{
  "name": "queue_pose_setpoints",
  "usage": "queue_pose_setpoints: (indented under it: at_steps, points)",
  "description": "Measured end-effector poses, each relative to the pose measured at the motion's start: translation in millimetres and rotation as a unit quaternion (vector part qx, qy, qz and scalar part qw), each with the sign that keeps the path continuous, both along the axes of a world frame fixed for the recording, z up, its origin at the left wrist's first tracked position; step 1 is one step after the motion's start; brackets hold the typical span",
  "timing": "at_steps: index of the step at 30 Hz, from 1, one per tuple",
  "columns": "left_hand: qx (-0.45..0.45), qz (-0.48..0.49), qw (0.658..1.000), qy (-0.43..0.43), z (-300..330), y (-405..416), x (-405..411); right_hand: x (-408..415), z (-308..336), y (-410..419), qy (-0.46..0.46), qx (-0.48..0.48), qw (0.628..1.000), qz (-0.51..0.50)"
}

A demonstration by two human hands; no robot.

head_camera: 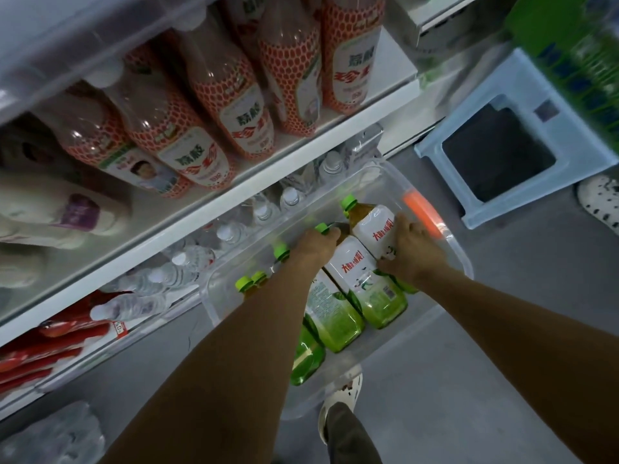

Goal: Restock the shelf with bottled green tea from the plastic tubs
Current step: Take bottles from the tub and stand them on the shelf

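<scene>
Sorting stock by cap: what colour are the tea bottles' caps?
Bright green caps, clearest in the head view.

Clear glossy plastic tub; glossy plastic bottles (shiny printed labels); smooth matt plastic stool.

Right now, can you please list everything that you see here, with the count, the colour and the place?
green tea bottles: several, green caps and white-green labels, lying in the tub
plastic tub: one, clear with an orange handle, on the floor by the shelf
orange-net bottles: many, upper shelf
water bottles: many, clear with white caps, lowest shelf
red packs: several, lowest shelf at left
stool: one, light blue, on the floor at right
spotted shoes: two, white, on the floor
left hand: grip on a bottle neck
right hand: grip on a bottle body
</scene>
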State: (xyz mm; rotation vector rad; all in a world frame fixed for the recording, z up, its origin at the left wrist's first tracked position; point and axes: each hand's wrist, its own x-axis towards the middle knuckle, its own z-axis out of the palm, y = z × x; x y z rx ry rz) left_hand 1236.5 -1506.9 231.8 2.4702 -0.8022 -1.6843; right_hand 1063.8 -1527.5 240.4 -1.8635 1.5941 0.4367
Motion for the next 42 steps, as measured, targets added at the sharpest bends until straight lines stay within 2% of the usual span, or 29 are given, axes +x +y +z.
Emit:
queue_pose_setpoints:
  at_steps: [9,17,22,24,29,35,42]
  points:
    - [0.003,0.058,0.997,-0.042,-13.2,-1.6,-5.5,8.3,-9.0,1.0,0.098,-0.059,0.992,0.046]
    - [-0.098,0.064,0.991,-0.069,9.1,21.9,-4.6,1.3,3.4,7.7,0.033,-0.032,0.999,-0.002]
    - [-0.177,0.153,0.971,0.043,15.1,51.3,1.7,-10.5,22.8,8.5,-0.039,-0.015,0.999,-0.028]
    - [-0.171,0.184,0.964,0.082,25.5,55.9,0.0,-11.1,27.8,9.0,-0.050,-0.014,0.998,-0.032]
    - [-0.136,0.216,0.962,0.095,38.2,56.1,-16.8,-10.1,31.7,13.3,-0.046,-0.031,0.997,-0.048]
    - [-0.075,0.198,0.977,0.014,31.0,48.4,-37.2,-6.4,31.9,18.0,-0.042,-0.040,0.996,-0.061]
    - [-0.139,0.247,0.958,0.047,49.0,56.0,-20.8,-9.1,61.7,3.7,-0.078,-0.005,0.989,-0.124]
